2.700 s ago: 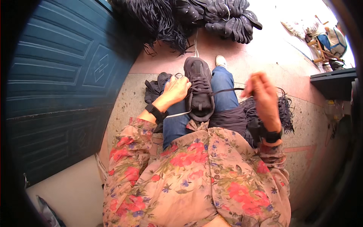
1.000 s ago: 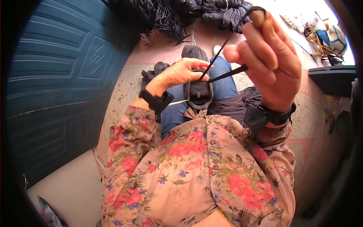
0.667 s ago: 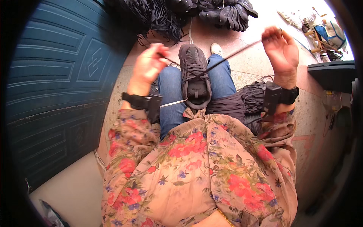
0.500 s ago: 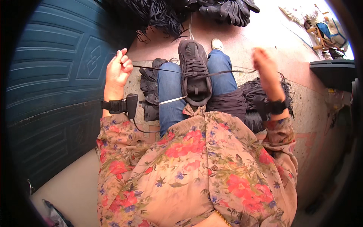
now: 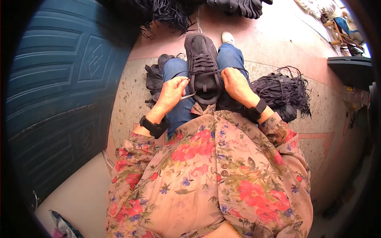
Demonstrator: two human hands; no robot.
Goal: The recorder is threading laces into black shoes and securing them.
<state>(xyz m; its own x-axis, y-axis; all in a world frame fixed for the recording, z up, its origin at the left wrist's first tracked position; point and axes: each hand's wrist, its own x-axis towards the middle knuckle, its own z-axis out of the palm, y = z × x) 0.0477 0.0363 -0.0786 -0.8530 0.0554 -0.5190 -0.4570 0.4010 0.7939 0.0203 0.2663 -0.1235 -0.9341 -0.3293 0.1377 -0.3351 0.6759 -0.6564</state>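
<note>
A black sneaker rests between my knees, toe pointing away from me. Its black shoelace is threaded across the tongue, with ends running out to both sides near the upper eyelets. On the left edge of the shoe's collar, my left hand is closed, thumb and finger pinched on the lace. Opposite it, my right hand pinches the lace at the shoe's right edge, while a loop of lace arcs behind its fingers. A thin pale band runs beside my left fingers to the shoe's side.
A bundle of black laces lies on the floor right of my leg. Black shoes sit to the left, and more black shoes and hanging laces are at the far side. A blue panelled door stands left.
Both hands have come down and inward from wide apart to the sides of the shoe. The lace, stretched out straight before, is now drawn close over the tongue.
</note>
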